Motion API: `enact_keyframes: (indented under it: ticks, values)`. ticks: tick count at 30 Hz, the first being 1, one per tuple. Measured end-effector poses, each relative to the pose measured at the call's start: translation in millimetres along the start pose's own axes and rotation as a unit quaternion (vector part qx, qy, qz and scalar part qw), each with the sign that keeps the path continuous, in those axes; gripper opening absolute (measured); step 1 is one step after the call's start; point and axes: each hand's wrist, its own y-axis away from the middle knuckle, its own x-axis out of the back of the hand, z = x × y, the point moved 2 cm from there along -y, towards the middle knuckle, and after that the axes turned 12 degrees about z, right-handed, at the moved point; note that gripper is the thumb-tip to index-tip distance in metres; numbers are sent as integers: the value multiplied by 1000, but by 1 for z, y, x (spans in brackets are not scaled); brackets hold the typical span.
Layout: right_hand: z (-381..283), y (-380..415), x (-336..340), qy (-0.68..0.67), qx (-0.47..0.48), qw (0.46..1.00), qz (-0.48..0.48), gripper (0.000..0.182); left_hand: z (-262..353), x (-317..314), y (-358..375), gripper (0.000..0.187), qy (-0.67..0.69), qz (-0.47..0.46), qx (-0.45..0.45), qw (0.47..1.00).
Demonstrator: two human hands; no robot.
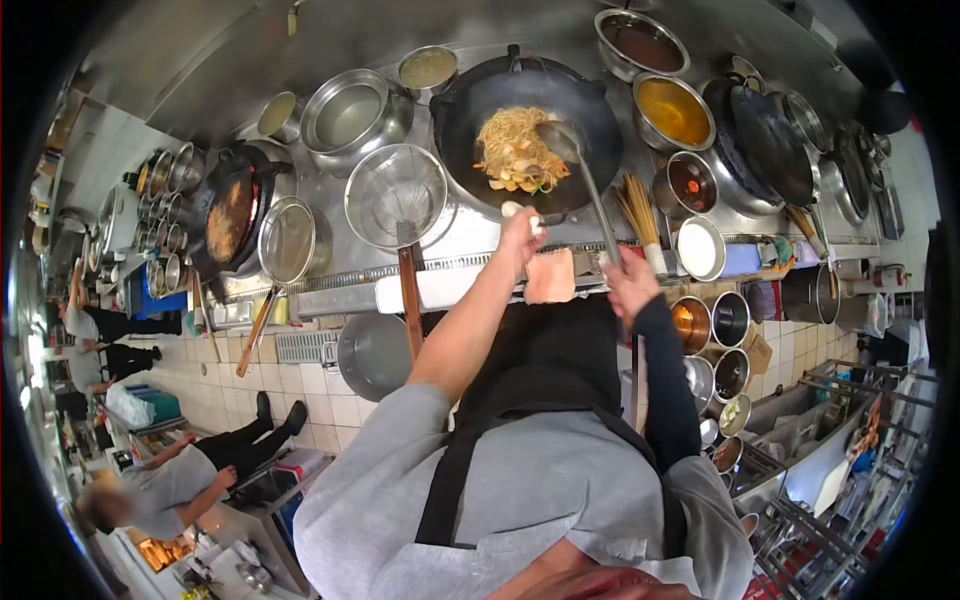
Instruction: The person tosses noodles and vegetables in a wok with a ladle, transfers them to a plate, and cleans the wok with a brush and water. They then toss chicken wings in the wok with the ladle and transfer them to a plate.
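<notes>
Noodles with mixed pieces (522, 148) lie in a large black wok (465, 130) at the top middle. My left hand (518, 238) is closed at the wok's near edge on a small white thing, perhaps a cloth or the wrapped wok handle. My right hand (632, 284), at the end of a black sleeve, is wrapped round the long handle of a metal ladle (560, 140). The ladle's bowl is in the wok, against the right side of the noodles. An orange-pink cloth (550, 276) lies between my hands on the counter's front edge.
A wire strainer (396, 195) lies left of the wok. Metal pots (345, 112) stand behind it. A bamboo brush (640, 215), a bowl of yellow liquid (675, 112) and a white-filled bowl (701, 248) are on the right. Another person (170, 480) is at the lower left.
</notes>
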Motion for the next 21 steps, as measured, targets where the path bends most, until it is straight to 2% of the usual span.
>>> enact_keyframes:
  ticks: [1,2,3,4,6,8,11,12,13,15,16,18,20,21]
  values:
    - [-15,11,19,13,-11,999,-28,33,-2,-1,26,19,23,3,-14,1000]
    - [-22,14,37,94,40,994,-43,35,-4,3,47,17,26,-36,10,999]
    - [-32,18,49,174,90,979,-57,37,-1,2,72,16,13,-21,58,998]
    - [-54,25,55,228,61,969,-77,39,6,0,86,15,5,0,55,998]
    - [-51,5,52,312,158,933,-83,41,19,-3,85,14,22,12,36,999]
    - [-43,-18,39,359,186,911,-82,45,14,6,65,15,47,-13,8,999]
    - [11,-57,28,302,261,917,5,43,-57,47,49,17,33,24,-30,999]
    - [3,-45,25,284,322,903,26,46,-71,64,51,16,-51,19,-12,998]
    - [17,-46,28,282,337,897,50,49,-86,79,58,16,-134,14,11,991]
    - [4,-21,31,283,316,905,35,50,-89,80,86,12,-176,87,56,979]
    - [4,-15,37,276,346,897,16,50,-91,81,81,13,-178,36,41,983]
    - [-3,-8,53,259,412,873,-17,50,-74,64,91,14,-69,22,17,997]
    - [-71,33,67,320,192,925,-76,49,-28,30,110,16,12,-12,10,1000]
    - [-90,48,72,346,74,929,-108,48,-5,16,116,17,41,-35,17,998]
